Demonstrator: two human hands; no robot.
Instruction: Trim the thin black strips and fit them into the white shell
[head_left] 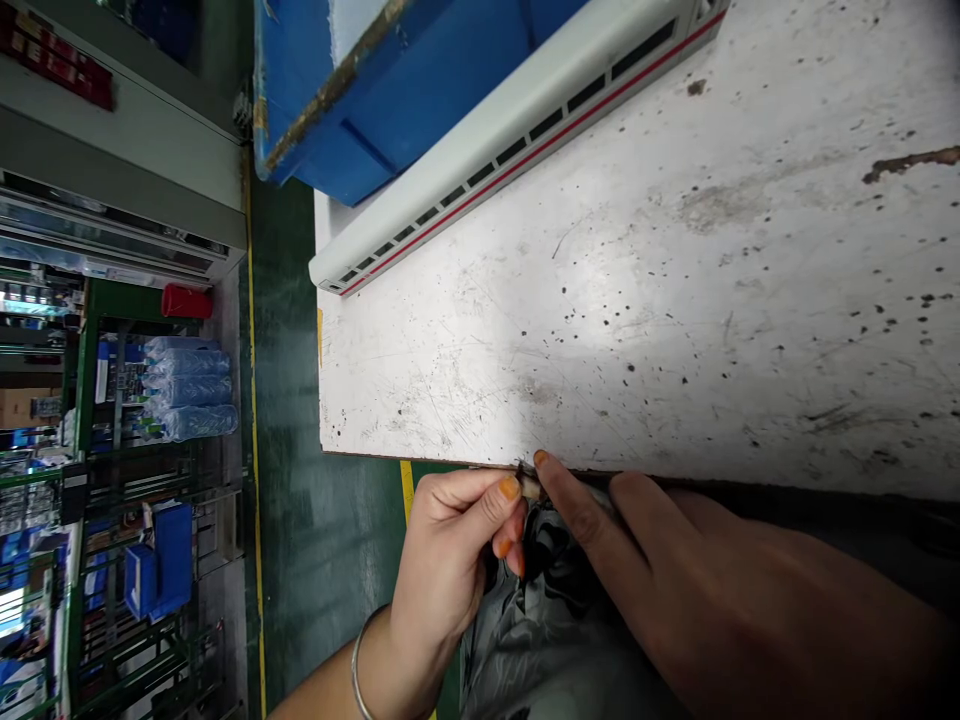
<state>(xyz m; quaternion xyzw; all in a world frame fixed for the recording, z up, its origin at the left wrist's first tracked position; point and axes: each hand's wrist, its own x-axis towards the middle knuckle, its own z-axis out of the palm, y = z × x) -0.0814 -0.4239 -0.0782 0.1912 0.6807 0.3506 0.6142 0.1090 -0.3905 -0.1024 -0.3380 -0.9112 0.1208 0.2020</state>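
Note:
At the near edge of the white worktable (480, 390), my left hand (454, 535) pinches a small beige piece (531, 488) between thumb and fingers. A small dark bit shows at its upper end. What kind of thing it is, I cannot make out. My right hand (667, 570) comes in from the right, its index fingertip beside the piece at the table edge. The other right fingers curl under the hand; the thumb is hidden, and so is anything held there. Grey patterned cloth (555, 620) lies below both hands.
A long white plastic housing (480, 170) with dark slots and a red stripe lies across the table's far side. Behind it stands a blue bin (375, 130). Green floor (315, 560) runs left of the table, towards racks with wrapped bottles (191, 390) and blue bins (169, 560).

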